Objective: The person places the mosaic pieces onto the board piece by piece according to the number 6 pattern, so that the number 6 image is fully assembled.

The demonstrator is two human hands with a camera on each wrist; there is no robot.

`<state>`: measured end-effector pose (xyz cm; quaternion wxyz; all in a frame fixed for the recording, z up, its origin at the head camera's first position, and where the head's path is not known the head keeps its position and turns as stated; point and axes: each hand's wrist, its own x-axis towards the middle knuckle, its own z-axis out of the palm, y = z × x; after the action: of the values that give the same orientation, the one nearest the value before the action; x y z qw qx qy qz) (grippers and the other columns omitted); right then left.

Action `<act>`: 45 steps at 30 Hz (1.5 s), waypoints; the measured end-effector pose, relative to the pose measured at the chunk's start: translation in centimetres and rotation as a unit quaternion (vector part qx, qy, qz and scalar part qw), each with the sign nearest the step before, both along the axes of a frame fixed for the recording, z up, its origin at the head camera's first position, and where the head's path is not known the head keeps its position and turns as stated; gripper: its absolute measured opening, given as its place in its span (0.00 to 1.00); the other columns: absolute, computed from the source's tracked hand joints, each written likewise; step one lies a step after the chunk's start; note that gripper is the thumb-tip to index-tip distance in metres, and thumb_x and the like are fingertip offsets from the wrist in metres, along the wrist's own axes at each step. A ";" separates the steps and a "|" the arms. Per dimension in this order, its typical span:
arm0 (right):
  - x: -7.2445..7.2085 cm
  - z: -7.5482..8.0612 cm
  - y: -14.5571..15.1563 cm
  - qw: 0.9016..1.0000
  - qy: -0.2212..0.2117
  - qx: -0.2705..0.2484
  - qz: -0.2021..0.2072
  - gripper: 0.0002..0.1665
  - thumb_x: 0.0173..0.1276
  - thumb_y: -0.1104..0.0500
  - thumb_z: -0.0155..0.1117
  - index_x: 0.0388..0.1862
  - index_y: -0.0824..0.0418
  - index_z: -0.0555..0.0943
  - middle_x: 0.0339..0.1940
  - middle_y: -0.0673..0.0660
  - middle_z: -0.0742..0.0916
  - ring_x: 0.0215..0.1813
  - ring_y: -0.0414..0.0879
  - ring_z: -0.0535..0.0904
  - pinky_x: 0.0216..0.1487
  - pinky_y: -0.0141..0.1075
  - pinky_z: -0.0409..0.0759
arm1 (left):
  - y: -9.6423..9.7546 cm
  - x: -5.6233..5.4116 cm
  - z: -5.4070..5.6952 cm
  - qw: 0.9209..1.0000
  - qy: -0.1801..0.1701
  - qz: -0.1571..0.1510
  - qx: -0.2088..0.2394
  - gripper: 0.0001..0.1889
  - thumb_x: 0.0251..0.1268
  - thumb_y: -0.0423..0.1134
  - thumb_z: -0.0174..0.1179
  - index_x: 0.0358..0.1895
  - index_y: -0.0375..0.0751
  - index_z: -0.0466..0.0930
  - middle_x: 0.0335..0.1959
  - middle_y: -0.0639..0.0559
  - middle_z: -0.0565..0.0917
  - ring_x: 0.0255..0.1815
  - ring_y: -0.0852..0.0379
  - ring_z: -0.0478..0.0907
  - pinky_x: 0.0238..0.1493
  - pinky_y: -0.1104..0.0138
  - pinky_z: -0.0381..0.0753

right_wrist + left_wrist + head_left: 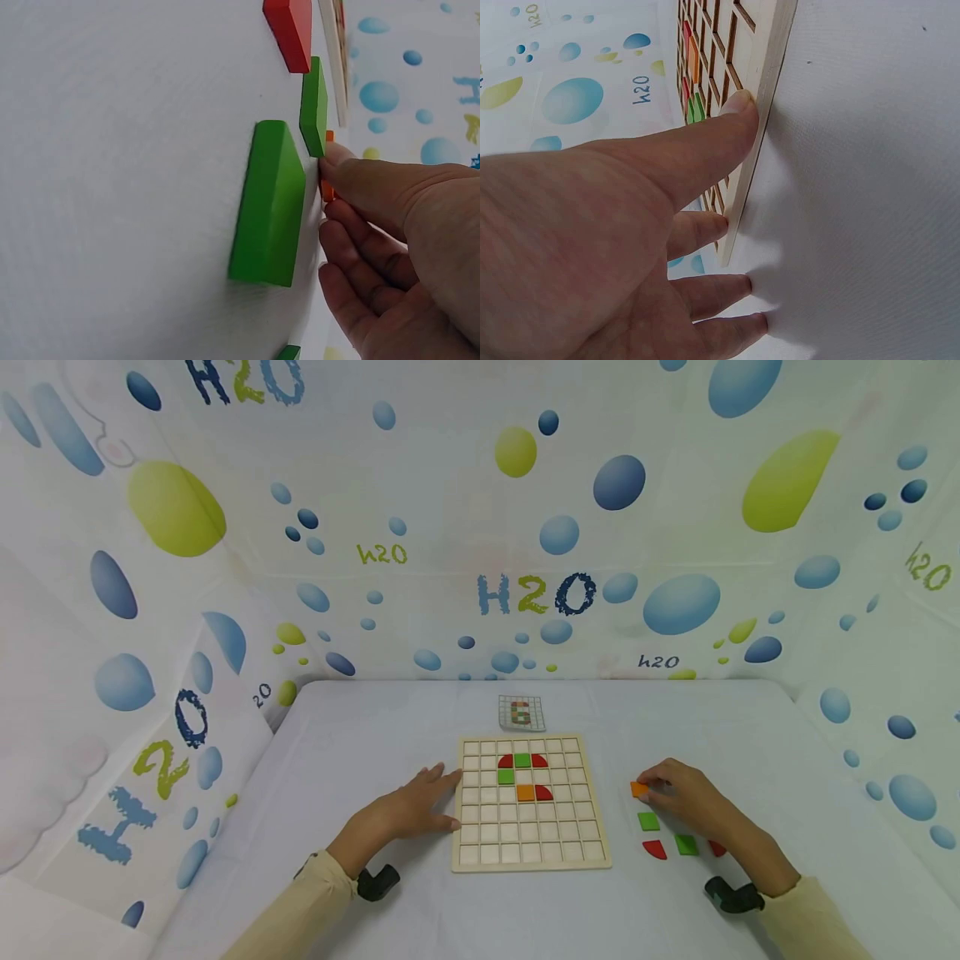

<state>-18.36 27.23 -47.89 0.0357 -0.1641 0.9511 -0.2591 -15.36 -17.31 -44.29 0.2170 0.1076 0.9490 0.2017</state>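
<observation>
A wooden grid board (510, 852) lies on the table with several tiles set in its upper cells: red rounded ones (543, 793), green squares (506, 777) and an orange square (526, 792). My left hand (408, 806) touches the board's left edge, its fingers spread; in the left wrist view the thumb (712, 139) rests on the frame. To the right of the board, my right hand (682, 793) pinches another orange square tile (638, 789) between thumb and fingers, low over the cloth. The fingers partly cover that tile (328, 187) in the right wrist view.
Nearer me than the right hand lie loose tiles: a green square (648, 822), a red rounded one (655, 850), a second green square (686, 845) and a red one (717, 849) partly under the wrist. Behind the board is a pattern card (521, 713) on the white cloth.
</observation>
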 end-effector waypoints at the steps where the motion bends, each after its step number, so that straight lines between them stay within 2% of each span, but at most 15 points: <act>1: 0.0 0.0 0.0 1.000 0.003 0.001 0.002 0.15 0.71 0.59 0.74 0.54 0.62 0.87 0.51 0.56 0.87 0.56 0.55 0.84 0.61 0.55 0.84 | 0.0 0.0 0.0 1.000 0.000 0.000 0.000 0.45 0.69 0.52 0.72 0.84 0.47 0.60 0.86 0.36 0.55 0.87 0.33 0.48 0.79 0.34 0.59; 11: -0.6 1.4 -1.4 1.000 0.002 -0.007 -0.001 0.15 0.72 0.60 0.74 0.55 0.61 0.86 0.50 0.55 0.87 0.55 0.54 0.83 0.61 0.55 0.85 | 0.0 0.0 0.1 1.000 -0.005 0.001 0.000 0.46 0.69 0.52 0.72 0.85 0.48 0.59 0.86 0.36 0.54 0.87 0.34 0.47 0.79 0.34 0.59; 24: -1.3 3.1 -3.8 0.999 0.046 -0.012 0.022 0.14 0.70 0.63 0.75 0.53 0.62 0.87 0.48 0.55 0.87 0.52 0.53 0.83 0.58 0.54 0.85 | 0.3 0.3 0.9 1.000 -0.010 0.005 -0.002 0.45 0.69 0.52 0.71 0.85 0.48 0.59 0.86 0.36 0.54 0.87 0.34 0.47 0.79 0.34 0.58; 30: -1.6 3.8 -5.3 0.999 0.038 -0.011 0.018 0.15 0.69 0.61 0.76 0.53 0.61 0.88 0.48 0.55 0.87 0.52 0.53 0.82 0.59 0.53 0.85 | 0.3 0.4 1.1 1.000 -0.010 0.009 0.000 0.45 0.69 0.51 0.72 0.84 0.48 0.59 0.86 0.36 0.54 0.87 0.33 0.47 0.79 0.34 0.59; 42: -1.8 4.5 -8.9 0.998 0.027 -0.015 0.058 0.12 0.70 0.62 0.75 0.51 0.61 0.88 0.44 0.53 0.86 0.49 0.49 0.81 0.57 0.48 0.86 | 0.2 0.3 0.5 1.000 -0.012 0.011 0.002 0.45 0.69 0.51 0.72 0.85 0.49 0.59 0.86 0.37 0.54 0.87 0.34 0.47 0.80 0.35 0.58; 45: -1.7 4.7 -9.9 0.998 0.012 -0.019 0.066 0.11 0.71 0.61 0.74 0.51 0.60 0.88 0.44 0.52 0.85 0.49 0.49 0.81 0.57 0.47 0.86 | 0.2 0.3 0.6 1.000 -0.012 0.011 0.003 0.45 0.69 0.50 0.72 0.85 0.48 0.59 0.86 0.37 0.54 0.87 0.34 0.47 0.80 0.35 0.58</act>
<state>-20.09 17.37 -43.24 0.0385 -0.2300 0.9336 -0.2721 -15.10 -17.15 -43.70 0.2256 0.0953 0.9470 0.2077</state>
